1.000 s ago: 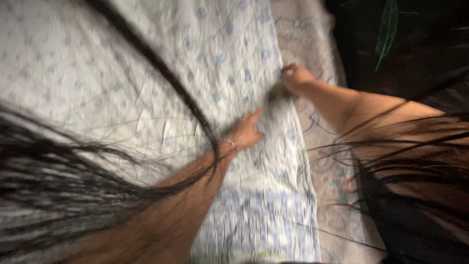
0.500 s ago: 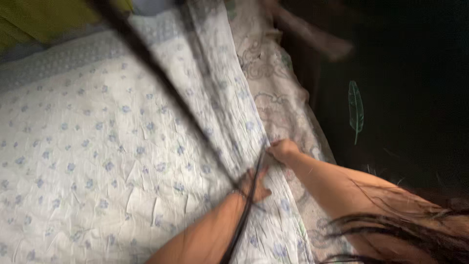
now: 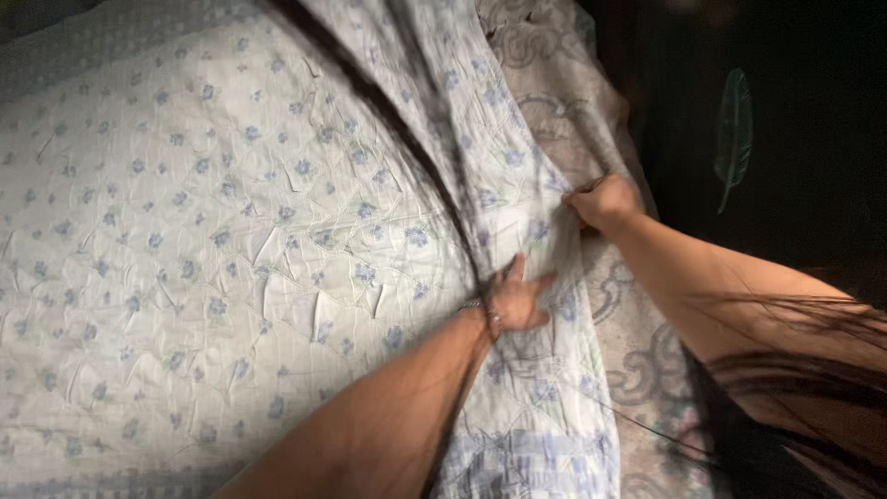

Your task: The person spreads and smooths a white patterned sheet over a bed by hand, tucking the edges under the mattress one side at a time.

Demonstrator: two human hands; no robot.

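Note:
A white bedsheet (image 3: 212, 231) with small blue flowers lies spread over a bed, creased and wrinkled. My left hand (image 3: 519, 298) rests flat on the sheet near its right edge, fingers spread, a thin bracelet on the wrist. My right hand (image 3: 604, 203) is closed on the sheet's right edge, pinching the fabric where it hangs over the side. Under that edge shows a beige mattress cover (image 3: 637, 360) with a swirl pattern. A dark lock of my hair (image 3: 388, 111) hangs across the sheet.
To the right of the bed lies a dark floor or rug with a green feather shape (image 3: 733, 129). More of my hair (image 3: 795, 370) hangs at the lower right. The sheet's bordered hem (image 3: 527, 453) runs along the near edge.
The view has swung about over the second. Both hands stay at the sheet's right edge; the right hand now grips the fabric a little farther from the left hand.

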